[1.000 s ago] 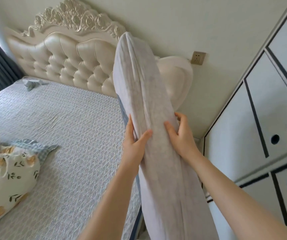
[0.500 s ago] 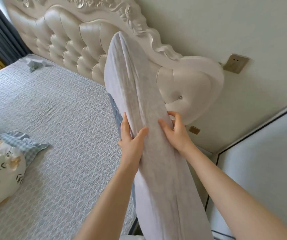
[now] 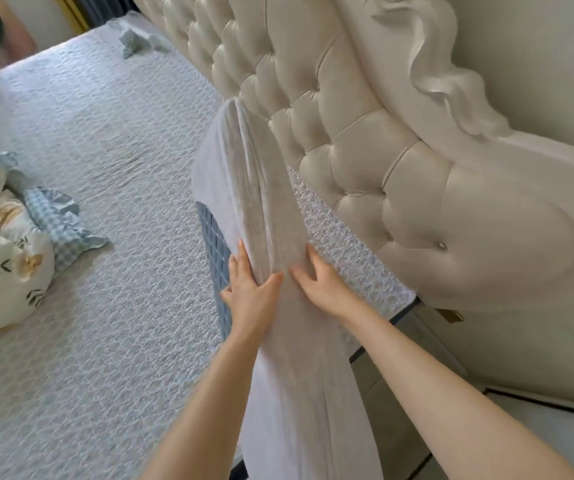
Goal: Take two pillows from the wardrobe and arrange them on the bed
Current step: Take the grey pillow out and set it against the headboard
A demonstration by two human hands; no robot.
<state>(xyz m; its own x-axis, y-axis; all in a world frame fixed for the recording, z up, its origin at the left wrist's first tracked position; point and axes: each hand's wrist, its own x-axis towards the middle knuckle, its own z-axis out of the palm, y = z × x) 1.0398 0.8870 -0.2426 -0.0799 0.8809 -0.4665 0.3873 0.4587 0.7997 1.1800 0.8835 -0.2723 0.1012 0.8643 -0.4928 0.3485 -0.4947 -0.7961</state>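
The wide bed (image 3: 88, 237) runs up to a tufted cream headboard (image 3: 365, 150). A long grey pillow (image 3: 254, 188) stands on edge over the bed's near corner, its far end close to the headboard, gripped from both sides by the left hand (image 3: 249, 289) and right hand (image 3: 323, 285), fingers wrapped on it.

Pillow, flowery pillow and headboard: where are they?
grey pillow (image 3: 261, 202): head view, on its upper side.
flowery pillow (image 3: 4, 258): head view, on its printed cover.
headboard (image 3: 365, 140): head view, on a tufted panel.
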